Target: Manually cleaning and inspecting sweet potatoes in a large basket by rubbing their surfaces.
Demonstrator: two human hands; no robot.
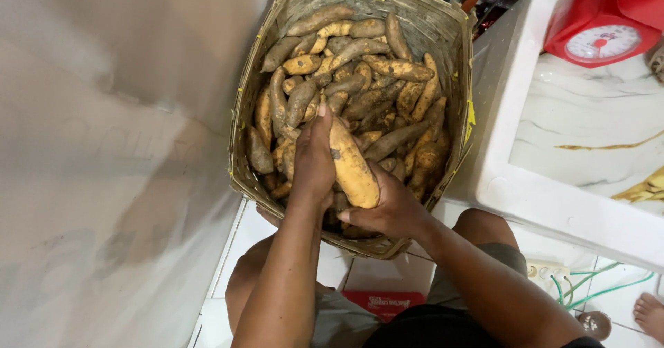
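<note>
1. Both hands grip one large yellow-tan sweet potato (pixel 353 168), smeared with dirt, held just above the pile at the near side of the basket.
2. Left hand (pixel 315 161): fingers closed along the potato's left flank, pointing away from the body, thumb side up. Grasping, not released.
3. Right hand (pixel 391 206): cups the potato's lower end from the right, thumb lies under the tip, fingers wrapped behind it. Also grasping.
4. The potato lies tilted, upper end near the left fingertips, lower end in the right palm.
5. Square woven bamboo basket (pixel 456 64), tan, sits on the floor between the person's knees, filled with many muddy brown-orange sweet potatoes (pixel 360 71), piled loose in all directions.
6. Right of the basket: white moulded surface (pixel 553 203) with a marbled grey-white inlay, touching or just beside the basket's right wall; can't tell which.
7. Red dial kitchen scale (pixel 602 33) stands on that surface, far corner.
8. White tiled floor (pixel 377 272) under the basket; a red flat item (pixel 384 301) lies between the knees.
9. Green cords (pixel 602 286) run across the floor at lower right, next to a white power strip (pixel 543 270).
10. Another person's bare foot (pixel 650 313) at the lower right edge.
11. Pale grey sheet-like wall (pixel 104 147) fills the left side, blurred.
</note>
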